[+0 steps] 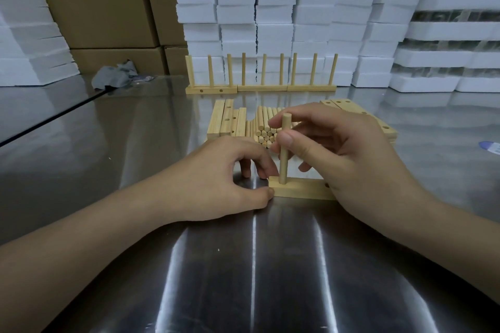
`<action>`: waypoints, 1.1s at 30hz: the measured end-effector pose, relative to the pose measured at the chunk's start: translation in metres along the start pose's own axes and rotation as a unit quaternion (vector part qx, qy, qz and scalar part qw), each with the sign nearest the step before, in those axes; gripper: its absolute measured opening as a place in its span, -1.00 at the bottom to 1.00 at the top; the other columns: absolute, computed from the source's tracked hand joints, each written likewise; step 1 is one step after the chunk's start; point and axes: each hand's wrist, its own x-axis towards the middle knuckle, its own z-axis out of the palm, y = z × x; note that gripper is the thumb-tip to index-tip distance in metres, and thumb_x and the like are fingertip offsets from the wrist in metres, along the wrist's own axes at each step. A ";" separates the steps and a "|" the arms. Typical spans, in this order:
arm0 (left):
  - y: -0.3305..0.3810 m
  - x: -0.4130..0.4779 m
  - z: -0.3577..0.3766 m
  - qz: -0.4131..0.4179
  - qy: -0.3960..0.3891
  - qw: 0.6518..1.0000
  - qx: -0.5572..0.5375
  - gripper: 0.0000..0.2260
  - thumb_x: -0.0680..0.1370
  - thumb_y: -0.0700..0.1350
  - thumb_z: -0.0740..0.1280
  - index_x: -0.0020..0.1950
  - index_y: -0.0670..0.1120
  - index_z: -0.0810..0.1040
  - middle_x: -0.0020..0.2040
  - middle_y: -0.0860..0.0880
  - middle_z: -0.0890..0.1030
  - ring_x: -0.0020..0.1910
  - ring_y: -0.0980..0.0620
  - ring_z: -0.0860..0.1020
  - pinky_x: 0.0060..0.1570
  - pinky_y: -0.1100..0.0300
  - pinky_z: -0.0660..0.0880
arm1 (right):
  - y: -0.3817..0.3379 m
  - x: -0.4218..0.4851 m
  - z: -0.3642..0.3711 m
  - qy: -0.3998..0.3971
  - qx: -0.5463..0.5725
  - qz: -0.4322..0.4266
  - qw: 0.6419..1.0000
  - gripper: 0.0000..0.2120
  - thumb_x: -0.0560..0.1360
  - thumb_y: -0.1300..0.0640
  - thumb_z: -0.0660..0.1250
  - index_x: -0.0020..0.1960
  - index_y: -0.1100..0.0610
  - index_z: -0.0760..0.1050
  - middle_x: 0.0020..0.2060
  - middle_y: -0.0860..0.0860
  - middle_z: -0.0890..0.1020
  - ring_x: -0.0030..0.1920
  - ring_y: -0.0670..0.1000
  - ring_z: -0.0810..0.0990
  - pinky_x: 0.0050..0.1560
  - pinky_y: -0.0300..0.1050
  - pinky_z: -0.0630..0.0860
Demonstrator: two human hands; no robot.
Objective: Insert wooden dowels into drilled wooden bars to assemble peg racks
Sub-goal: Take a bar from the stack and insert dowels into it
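Observation:
A short drilled wooden bar (pixel 300 190) lies flat on the steel table in front of me. One dowel (pixel 284 159) stands upright in the bar's left hole. My right hand (pixel 349 154) pinches that dowel between thumb and fingers, its heel covering the bar's right end. My left hand (pixel 230 184) grips the bar's left end with thumb and fingertips. Behind the hands lies a pile of loose dowels (pixel 266 130), with undrilled-side bars (pixel 226 120) stacked to its left and more drilled bars (pixel 378 121) to its right.
Three finished peg racks (pixel 261 88) stand in a row at the back. White foam blocks (pixel 297 8) and cardboard boxes (pixel 108 8) are stacked behind. A grey cloth (pixel 113 77) lies at the back left. A blue-white object (pixel 491 146) sits at the right edge.

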 end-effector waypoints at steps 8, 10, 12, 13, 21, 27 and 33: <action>-0.001 -0.002 0.000 -0.004 0.006 1.000 -0.016 -0.88 0.48 0.08 0.57 -0.09 0.21 0.65 -0.08 0.27 0.62 -0.01 0.15 0.57 -0.09 0.31 0.39 | 0.001 0.003 -0.004 0.007 0.005 0.028 1.000 -0.93 0.60 0.07 0.47 0.06 0.05 0.67 -0.15 -0.02 0.76 -0.09 0.00 0.75 -0.20 -0.11 0.67; 0.000 -0.002 0.001 0.000 0.004 1.000 -0.023 -0.86 0.47 0.15 0.58 -0.08 0.21 0.65 -0.06 0.22 0.63 0.01 0.14 0.58 -0.06 0.21 0.45 | 0.001 0.002 -0.004 -0.014 0.008 0.024 1.000 -0.90 0.61 0.04 0.47 0.03 0.07 0.67 -0.14 0.00 0.75 -0.07 0.02 0.75 -0.13 -0.12 0.67; 0.001 -0.002 0.002 0.005 0.000 0.999 -0.033 -0.82 0.47 0.19 0.58 -0.05 0.18 0.67 -0.03 0.17 0.65 0.04 0.09 0.60 0.00 0.10 0.53 | 0.000 0.001 -0.003 -0.041 0.028 0.013 0.999 -0.92 0.57 0.07 0.50 0.02 0.07 0.68 -0.13 -0.01 0.76 -0.06 -0.02 0.76 -0.04 -0.23 0.64; 0.001 -0.001 0.002 0.006 -0.001 0.999 -0.037 -0.81 0.47 0.20 0.58 -0.03 0.17 0.68 -0.03 0.16 0.65 0.04 0.08 0.60 0.01 0.08 0.55 | 0.000 0.001 -0.003 -0.052 0.038 0.009 0.998 -0.94 0.56 0.10 0.51 0.01 0.07 0.68 -0.13 -0.01 0.76 -0.07 -0.03 0.76 -0.02 -0.28 0.62; 0.000 0.001 0.003 -0.009 0.010 0.999 -0.052 -0.77 0.43 0.17 0.62 -0.11 0.06 0.71 -0.14 0.12 0.62 -0.04 0.06 0.60 -0.08 0.17 0.52 | -0.003 0.003 0.000 -0.057 0.013 0.004 0.998 -0.94 0.51 0.07 0.53 -0.09 0.02 0.67 -0.23 -0.05 0.74 -0.18 -0.05 0.74 -0.14 -0.27 0.60; 0.001 0.000 0.002 -0.016 0.010 0.998 -0.053 -0.75 0.41 0.15 0.62 -0.11 0.01 0.72 -0.15 0.10 0.62 -0.04 0.05 0.60 -0.11 0.32 0.47 | -0.005 0.003 -0.002 -0.076 -0.050 -0.003 0.996 -0.92 0.58 0.05 0.50 -0.09 0.00 0.67 -0.21 -0.07 0.74 -0.11 0.03 0.75 -0.05 0.08 0.69; 0.006 -0.002 0.000 -0.022 0.002 0.999 -0.037 -0.78 0.45 0.11 0.61 -0.05 0.01 0.73 -0.11 0.08 0.64 -0.05 0.07 0.60 -0.10 0.19 0.50 | -0.005 0.005 -0.004 -0.087 -0.080 -0.010 0.993 -0.90 0.59 -0.02 0.48 -0.08 -0.05 0.65 -0.18 -0.08 0.73 -0.10 0.03 0.73 -0.08 0.10 0.67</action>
